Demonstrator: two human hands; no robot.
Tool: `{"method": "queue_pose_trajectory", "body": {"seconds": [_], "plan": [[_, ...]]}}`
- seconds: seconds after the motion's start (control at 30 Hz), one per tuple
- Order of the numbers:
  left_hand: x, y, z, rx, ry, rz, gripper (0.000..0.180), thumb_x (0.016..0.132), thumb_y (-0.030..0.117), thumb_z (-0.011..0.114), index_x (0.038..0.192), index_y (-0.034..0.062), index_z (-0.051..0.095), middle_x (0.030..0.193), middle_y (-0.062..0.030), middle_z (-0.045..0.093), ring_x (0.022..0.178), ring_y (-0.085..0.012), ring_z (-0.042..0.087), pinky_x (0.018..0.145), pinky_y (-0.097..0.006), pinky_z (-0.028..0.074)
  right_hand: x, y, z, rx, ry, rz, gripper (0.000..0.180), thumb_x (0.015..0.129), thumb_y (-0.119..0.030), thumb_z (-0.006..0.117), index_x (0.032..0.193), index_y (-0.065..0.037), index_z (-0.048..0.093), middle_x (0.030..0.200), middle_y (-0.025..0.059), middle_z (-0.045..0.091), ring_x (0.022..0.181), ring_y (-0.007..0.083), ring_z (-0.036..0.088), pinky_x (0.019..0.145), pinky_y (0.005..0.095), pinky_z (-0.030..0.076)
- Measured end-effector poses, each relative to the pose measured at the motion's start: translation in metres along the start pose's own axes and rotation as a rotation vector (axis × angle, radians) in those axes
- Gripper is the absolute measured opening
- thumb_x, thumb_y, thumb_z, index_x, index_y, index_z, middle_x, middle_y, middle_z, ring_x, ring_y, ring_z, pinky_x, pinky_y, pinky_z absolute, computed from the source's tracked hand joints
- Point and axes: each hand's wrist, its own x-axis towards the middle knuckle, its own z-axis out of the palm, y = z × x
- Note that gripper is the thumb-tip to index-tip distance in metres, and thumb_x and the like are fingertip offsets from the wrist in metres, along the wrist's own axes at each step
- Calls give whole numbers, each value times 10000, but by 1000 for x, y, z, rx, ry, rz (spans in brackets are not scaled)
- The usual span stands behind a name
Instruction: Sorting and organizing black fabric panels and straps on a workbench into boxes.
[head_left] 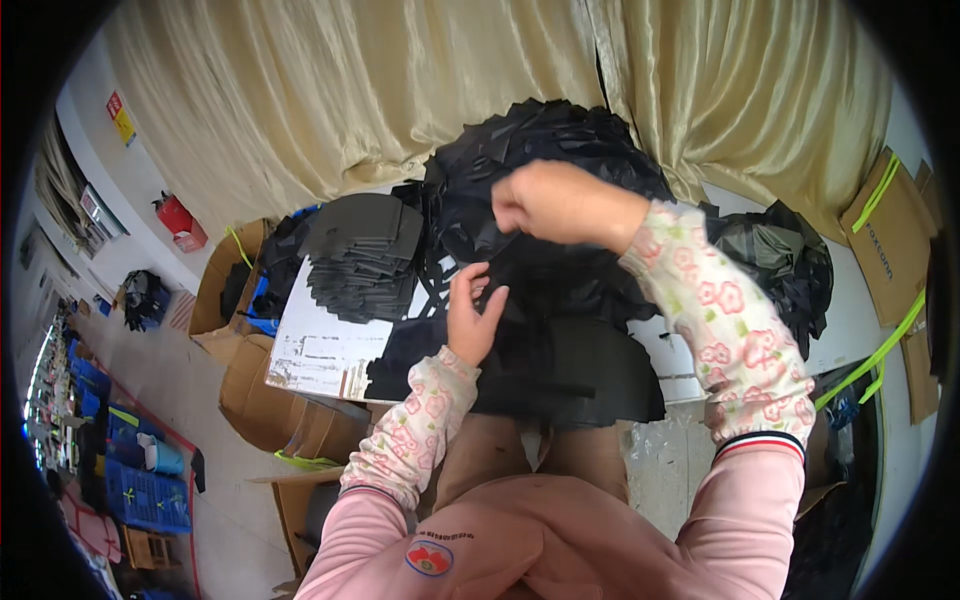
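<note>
two bare hands work over a white table [320, 345], both in floral sleeve covers over pink sleeves. the left hand [474, 318] lies low at the table's near middle, fingers half curled and pressed onto a flat black sheet [560, 365] that drapes over the near edge; whether it pinches the material i cannot tell. the right hand [545, 203] is raised above the table's far side, wrist bent, fingers closed in a pinch on a thin black piece at the edge of a big heap of black offcuts [545, 150]. one heap fills the far middle of the table, and one neat stack of dark grey cut pieces [362, 258] sits toward the left end, touching the heap's edge. a black plastic bag [775, 260] slumps at the right end. behind the table hangs a pale gold curtain [400, 90]. left of the table stand open cardboard boxes [250, 385] on a grey floor, and blue crates [145, 480] lie further left.
</note>
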Motion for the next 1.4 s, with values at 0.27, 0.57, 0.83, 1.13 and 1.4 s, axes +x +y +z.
{"method": "queue_pose_trajectory", "body": {"seconds": [0.27,0.57,0.83,1.13,1.4], "plan": [[-50,-55,-29,-317,62,-318,152,913,68,603,1044,49,526,813,15,571,692,-64,536,667,-206,461,-22,89,190,125,-251,467,475,772,-303,746,1142,-40,607,1052,165,660,989,349,622,849,392,492],[-97,-49,-30,-219,-177,-382,195,913,54,602,1098,23,550,841,15,574,720,-32,541,678,-172,454,6,84,258,-151,-421,13,344,765,-115,646,1104,-167,676,1238,107,561,1331,307,378,1052,579,302],[-50,-18,-22,-159,-151,-224,623,806,136,743,1317,52,396,1264,-104,421,1024,-188,522,859,-301,440,52,47,82,250,-353,36,296,732,-227,770,856,14,651,765,174,653,718,256,634,666,356,473],[23,11,-18,-200,-82,10,868,747,235,805,1386,9,263,1379,-178,334,1243,-336,433,1033,-418,352,61,-59,-40,1160,118,220,310,866,-97,666,1133,6,545,822,76,642,692,159,649,555,297,560],[28,48,-13,-21,371,57,711,719,109,823,1230,-17,345,1175,-133,458,1083,-209,445,953,-327,374,85,-112,-36,1350,433,-3,502,785,-54,715,1219,-10,467,1001,147,537,760,193,596,640,314,542]]}}
